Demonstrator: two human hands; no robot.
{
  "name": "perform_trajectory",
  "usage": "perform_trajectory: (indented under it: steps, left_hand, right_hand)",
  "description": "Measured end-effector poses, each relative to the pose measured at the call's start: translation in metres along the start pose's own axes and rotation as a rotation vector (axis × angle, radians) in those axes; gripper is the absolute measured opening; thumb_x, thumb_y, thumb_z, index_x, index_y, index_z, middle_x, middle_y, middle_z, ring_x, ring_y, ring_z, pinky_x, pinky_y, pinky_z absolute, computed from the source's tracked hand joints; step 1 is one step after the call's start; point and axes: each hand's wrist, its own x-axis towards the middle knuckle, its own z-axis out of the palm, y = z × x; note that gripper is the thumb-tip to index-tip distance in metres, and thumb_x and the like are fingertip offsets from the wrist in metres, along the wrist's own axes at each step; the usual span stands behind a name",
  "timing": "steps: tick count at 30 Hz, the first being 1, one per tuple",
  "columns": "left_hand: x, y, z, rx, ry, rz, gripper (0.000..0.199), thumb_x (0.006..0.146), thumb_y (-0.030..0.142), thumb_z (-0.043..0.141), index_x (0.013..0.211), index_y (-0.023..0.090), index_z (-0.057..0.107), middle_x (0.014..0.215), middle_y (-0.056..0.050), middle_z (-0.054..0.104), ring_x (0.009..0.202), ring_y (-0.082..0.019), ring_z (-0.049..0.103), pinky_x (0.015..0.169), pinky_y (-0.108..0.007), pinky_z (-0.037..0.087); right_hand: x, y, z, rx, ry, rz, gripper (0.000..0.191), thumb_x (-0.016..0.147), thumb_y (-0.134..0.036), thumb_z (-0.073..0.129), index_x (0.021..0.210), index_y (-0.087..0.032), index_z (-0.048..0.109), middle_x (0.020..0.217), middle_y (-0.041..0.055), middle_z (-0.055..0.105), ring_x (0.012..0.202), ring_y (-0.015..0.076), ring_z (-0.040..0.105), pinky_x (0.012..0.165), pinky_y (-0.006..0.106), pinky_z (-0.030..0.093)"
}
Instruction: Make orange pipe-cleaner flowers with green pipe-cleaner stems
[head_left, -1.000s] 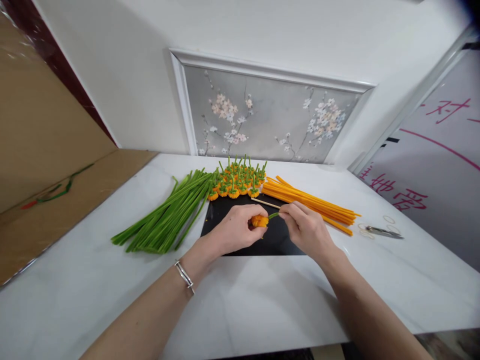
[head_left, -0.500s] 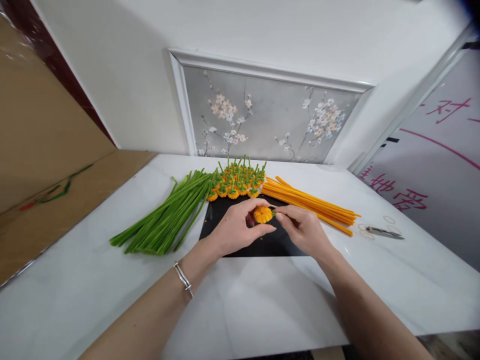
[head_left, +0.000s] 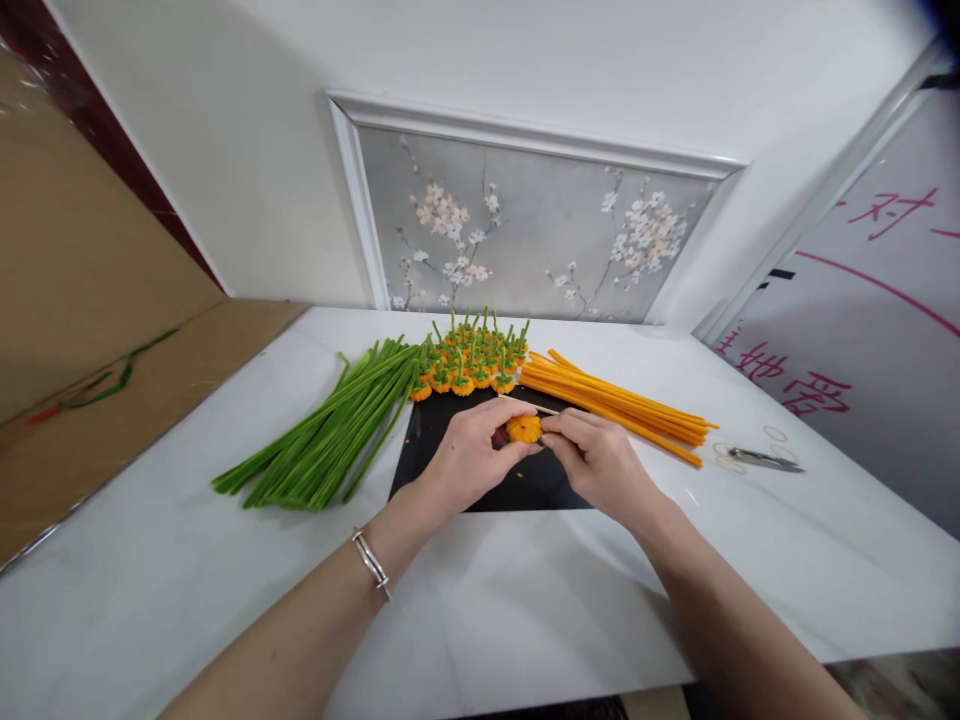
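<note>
A small orange pumpkin of fuzzy pipe cleaner is held above the black mat. My left hand curls around its left side, fingers closed on it. At its right side, my right hand pinches the end where the green stem was showing; the fingertips hide that stem now. A thin pale stick runs behind the pumpkin between my hands; which fingers hold it I cannot tell. Just beyond the mat stand several finished pumpkins with upright green stems.
Green pipe cleaners lie heaped on the left of the white table, orange ones on the right. Farther right are scissors and thin rubber bands. Cardboard borders the left; a framed panel is behind.
The right fingers have closed in against the pumpkin and now cover its green stem. More of the pale stick shows behind it. The view has shifted slightly.
</note>
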Motion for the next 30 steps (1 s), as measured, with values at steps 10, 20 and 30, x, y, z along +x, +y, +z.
perform_trajectory:
  steps: [10,20,30]
  left_hand:
    - [0.001,-0.001,-0.009,-0.062,-0.169,-0.057,0.037,0.073,0.019,0.071,0.110,0.022,0.066,0.094,-0.001,0.069,0.074,-0.012,0.058,0.069,-0.024,0.047]
    - [0.001,-0.007,-0.003,-0.293,-0.147,-0.143,0.031,0.076,0.021,0.068,0.106,0.018,0.061,0.100,-0.005,0.066,0.088,-0.016,0.062,0.080,-0.029,0.052]
    - [-0.003,0.001,0.014,-0.796,-0.188,-0.345,0.035,0.085,0.029,0.061,0.118,0.020,0.055,0.120,-0.007,0.057,0.103,-0.018,0.060,0.085,-0.031,0.055]
  right_hand:
    - [-0.006,0.005,-0.005,-0.424,-0.004,-0.158,0.023,0.093,-0.022,0.047,0.088,-0.022,0.070,0.063,-0.0002,0.059,0.054,0.0098,0.054,0.050,0.021,0.034]
    - [-0.008,0.008,-0.007,-0.330,0.061,-0.143,0.018,0.089,-0.017,0.052,0.089,-0.022,0.070,0.070,0.0007,0.068,0.057,0.0102,0.060,0.053,0.021,0.039]
    - [-0.003,0.004,0.005,-0.257,0.071,-0.083,0.017,0.091,-0.020,0.048,0.094,-0.021,0.065,0.077,0.0031,0.070,0.065,0.0146,0.064,0.061,0.025,0.048]
